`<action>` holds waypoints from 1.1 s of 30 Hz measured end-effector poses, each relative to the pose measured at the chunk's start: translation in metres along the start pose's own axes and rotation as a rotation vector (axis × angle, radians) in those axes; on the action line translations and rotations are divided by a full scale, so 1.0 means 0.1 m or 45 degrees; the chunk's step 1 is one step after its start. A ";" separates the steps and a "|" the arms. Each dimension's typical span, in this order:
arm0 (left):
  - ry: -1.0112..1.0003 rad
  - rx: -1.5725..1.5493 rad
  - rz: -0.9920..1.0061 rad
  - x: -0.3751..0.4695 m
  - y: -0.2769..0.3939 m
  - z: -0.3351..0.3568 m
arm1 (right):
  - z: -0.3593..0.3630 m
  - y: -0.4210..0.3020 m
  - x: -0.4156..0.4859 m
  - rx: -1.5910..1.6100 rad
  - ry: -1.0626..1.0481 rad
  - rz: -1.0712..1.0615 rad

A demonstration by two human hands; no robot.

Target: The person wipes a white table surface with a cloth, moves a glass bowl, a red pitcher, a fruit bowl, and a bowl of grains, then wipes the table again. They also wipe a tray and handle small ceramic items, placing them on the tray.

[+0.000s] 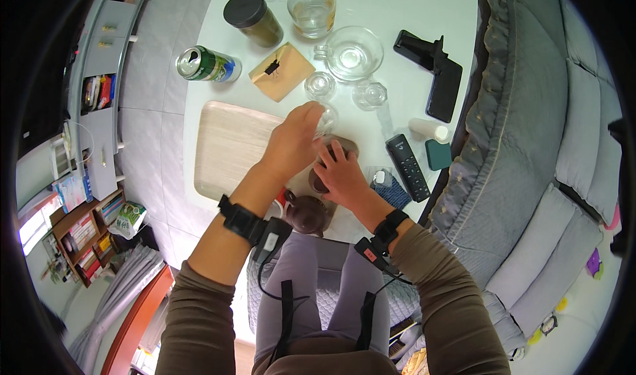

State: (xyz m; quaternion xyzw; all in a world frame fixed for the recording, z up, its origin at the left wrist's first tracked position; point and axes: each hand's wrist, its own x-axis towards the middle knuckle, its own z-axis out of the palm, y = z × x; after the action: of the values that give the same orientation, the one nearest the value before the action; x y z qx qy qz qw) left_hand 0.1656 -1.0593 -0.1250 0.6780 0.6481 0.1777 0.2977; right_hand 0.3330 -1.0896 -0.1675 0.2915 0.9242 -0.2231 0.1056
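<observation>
My left hand (294, 139) has its fingertips against a small clear glass cup (328, 119); a firm grip cannot be told. My right hand (343, 174) rests its spread fingers on a dark brown round vessel (318, 182), partly covered by them. Both stand near a small brown tray (351, 145). Close to my body is a dark clay teapot (306, 214) with its lid on. Beyond my hands are two more small clear glasses, one round (320, 86) and one faceted (370, 95), and a larger glass cup with a handle (354, 54).
A wooden tray (233, 149) lies left; behind it are a drink can (208, 64), a dark-lidded jar (254, 19), a clipped brown paper packet (282, 72) and a glass pitcher (312, 10). At right are a remote control (407, 168), a phone on a stand (443, 94) and a green box (438, 155).
</observation>
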 end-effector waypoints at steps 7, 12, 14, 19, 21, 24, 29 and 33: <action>0.047 0.109 0.091 0.38 0.02 0.43 | 0.12 -0.04 0.03 0.012 0.075 0.022; -0.041 0.215 0.078 0.46 0.02 0.48 | 0.08 -0.04 0.01 0.079 0.112 0.066; -0.061 0.140 0.061 0.45 0.03 0.46 | 0.03 -0.03 -0.01 0.129 0.154 0.089; -0.140 0.064 0.018 0.41 0.05 0.39 | -0.11 0.02 -0.05 0.266 0.194 0.146; -0.112 0.025 0.011 0.35 0.06 0.35 | -0.19 0.06 -0.08 0.329 0.263 0.167; 0.012 -0.082 -0.029 0.25 0.03 0.23 | -0.33 0.20 -0.15 0.395 0.389 0.250; 0.165 -0.169 -0.223 -0.09 -0.02 -0.04 | -0.52 0.65 -0.15 0.371 0.539 0.504; 0.213 -0.138 -0.358 -0.43 -0.14 -0.20 | -0.46 0.85 -0.01 0.297 0.456 0.645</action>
State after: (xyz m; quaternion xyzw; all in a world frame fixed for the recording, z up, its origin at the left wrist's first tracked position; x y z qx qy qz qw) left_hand 0.1381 -1.0985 -0.1123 0.5466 0.7486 0.2249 0.3005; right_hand 0.3805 -1.0055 -0.1568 0.5568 0.7944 -0.2392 -0.0404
